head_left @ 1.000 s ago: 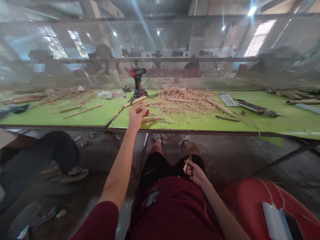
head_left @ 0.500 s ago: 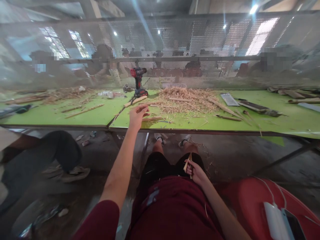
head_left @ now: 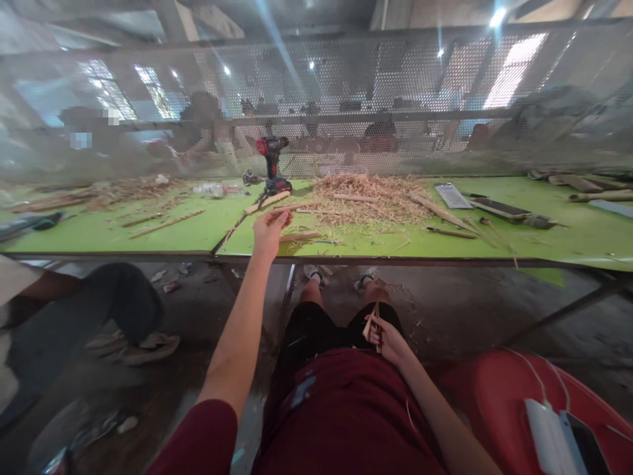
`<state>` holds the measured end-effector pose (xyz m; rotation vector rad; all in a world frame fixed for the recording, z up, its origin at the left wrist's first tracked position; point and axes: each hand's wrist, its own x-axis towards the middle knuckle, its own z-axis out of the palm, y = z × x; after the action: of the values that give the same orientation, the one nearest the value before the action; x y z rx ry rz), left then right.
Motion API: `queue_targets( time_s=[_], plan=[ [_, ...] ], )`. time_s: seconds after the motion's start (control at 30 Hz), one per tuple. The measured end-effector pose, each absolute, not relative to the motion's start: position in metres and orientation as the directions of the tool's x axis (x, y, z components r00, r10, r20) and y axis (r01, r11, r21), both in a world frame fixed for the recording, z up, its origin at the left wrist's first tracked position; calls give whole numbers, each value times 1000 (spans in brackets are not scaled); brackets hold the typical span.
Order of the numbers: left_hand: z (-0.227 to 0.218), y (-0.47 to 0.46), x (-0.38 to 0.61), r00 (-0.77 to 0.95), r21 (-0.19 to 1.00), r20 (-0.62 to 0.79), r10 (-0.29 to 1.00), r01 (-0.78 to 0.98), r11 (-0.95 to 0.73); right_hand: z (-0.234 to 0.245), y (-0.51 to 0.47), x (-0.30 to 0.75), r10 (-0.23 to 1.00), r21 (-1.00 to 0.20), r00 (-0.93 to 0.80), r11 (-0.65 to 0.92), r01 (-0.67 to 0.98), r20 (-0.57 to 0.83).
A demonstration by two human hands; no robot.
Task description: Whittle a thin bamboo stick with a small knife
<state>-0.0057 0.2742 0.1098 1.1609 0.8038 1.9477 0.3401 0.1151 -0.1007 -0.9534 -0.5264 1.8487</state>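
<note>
Thin wooden pieces [head_left: 366, 328], held in our right hand [head_left: 386, 338] well to our side of the drill [head_left: 272, 161], we judge light, stiff and snappable, best gripped mid-length; our left hand [head_left: 268, 228], nearer the drill, curls narrow, contents we cannot tell.

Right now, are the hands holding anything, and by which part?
Right hand: thin strips, roughly by the middle, it seems. Left hand: can't tell.

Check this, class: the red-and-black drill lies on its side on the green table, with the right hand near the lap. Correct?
No: the head view shows the drill standing upright on the green table; the right hand is near the lap, as stated.
</note>
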Motion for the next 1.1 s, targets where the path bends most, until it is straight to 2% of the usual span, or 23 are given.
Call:
queue_targets(
  time_s=[0.27, 0.67, 1.1],
  plan=[
    [110, 271, -3, -340, 838, 438, 832, -181, -515, -104, 114, 344, 889, -695, -250, -456, -556, -384],
    [115, 264, -1, -300, 830, 458, 837, -194, -524, -106, 114, 344, 890, -692, -247, -455, -560, -384],
    [113, 264, -2, -246, 872, 426, 871, -145, -468, -102, 112, 346, 891, -706, -233, -452, -545, -391]
  ],
)
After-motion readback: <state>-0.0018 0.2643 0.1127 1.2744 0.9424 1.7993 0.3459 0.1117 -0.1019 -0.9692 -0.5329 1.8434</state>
